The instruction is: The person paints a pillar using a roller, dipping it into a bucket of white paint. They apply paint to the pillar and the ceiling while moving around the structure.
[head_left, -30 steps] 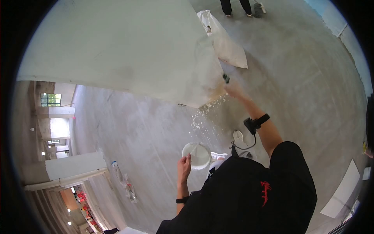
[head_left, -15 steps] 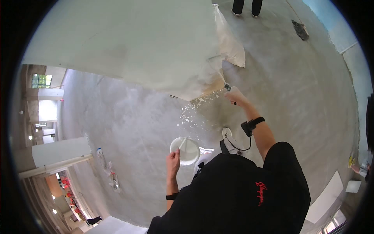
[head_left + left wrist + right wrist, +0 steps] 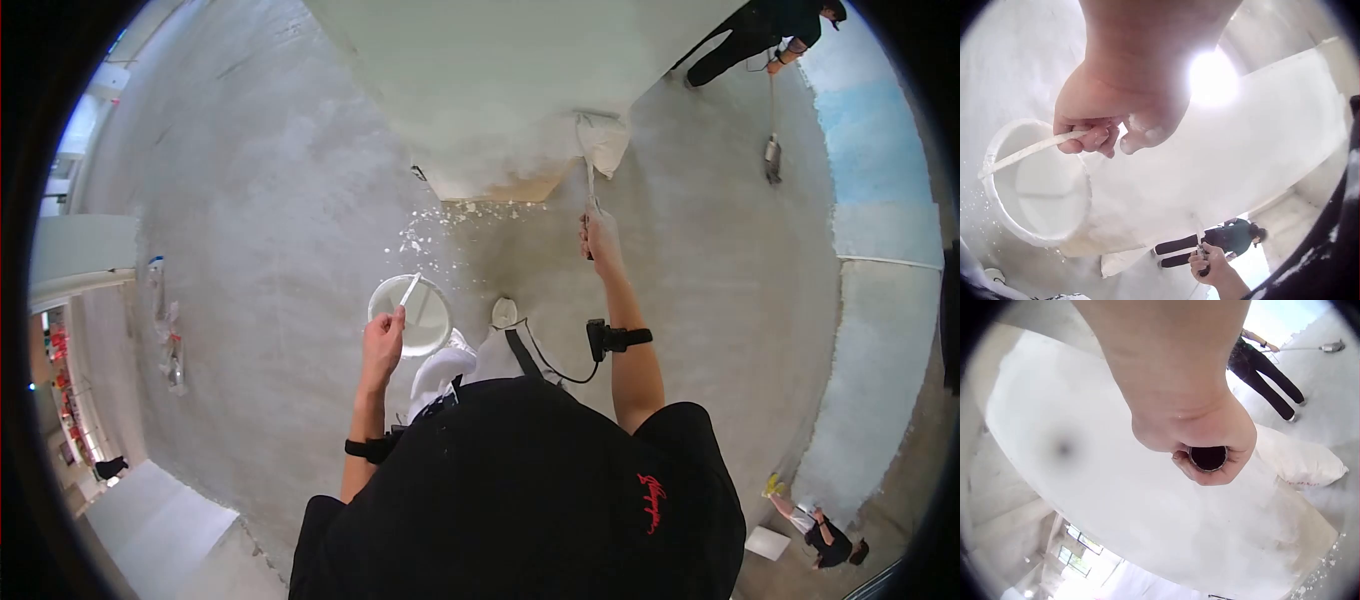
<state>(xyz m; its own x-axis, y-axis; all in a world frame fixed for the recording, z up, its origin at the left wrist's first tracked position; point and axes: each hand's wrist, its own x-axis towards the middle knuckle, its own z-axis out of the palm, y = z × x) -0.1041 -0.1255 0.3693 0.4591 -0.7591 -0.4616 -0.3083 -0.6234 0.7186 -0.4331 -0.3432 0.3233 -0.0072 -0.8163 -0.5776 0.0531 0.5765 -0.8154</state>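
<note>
My left hand (image 3: pixel 382 345) grips the white strap handle (image 3: pixel 1034 148) of a round white bucket (image 3: pixel 425 345). Whitish material shows inside the bucket, which hangs left of my legs. With curled fingers, my right hand (image 3: pixel 603 245) holds a thin-bladed hand tool (image 3: pixel 592 187), blade pointing away from me. In the right wrist view the tool's round, dark handle end (image 3: pixel 1209 458) faces the camera, while the fist hides the blade. Ahead stands a pale coated wall (image 3: pixel 490 90) with a brown uncoated strip (image 3: pixel 525 189) at its lower edge. White residue marks the left thumb.
White crumbs (image 3: pixel 425 240) litter the floor below the wall. A white sack (image 3: pixel 604 145) leans near its right corner. One person (image 3: pixel 735 50) holds a long-handled mop (image 3: pixel 772 160) at the upper right; another person (image 3: pixel 830 537) is at lower right. Clear plastic wrapping (image 3: pixel 172 340) lies left.
My right hand with the tool has drawn back from the wall's lower corner. The head view has swung right, bringing the person with the mop further into sight. The left hand still carries the bucket.
</note>
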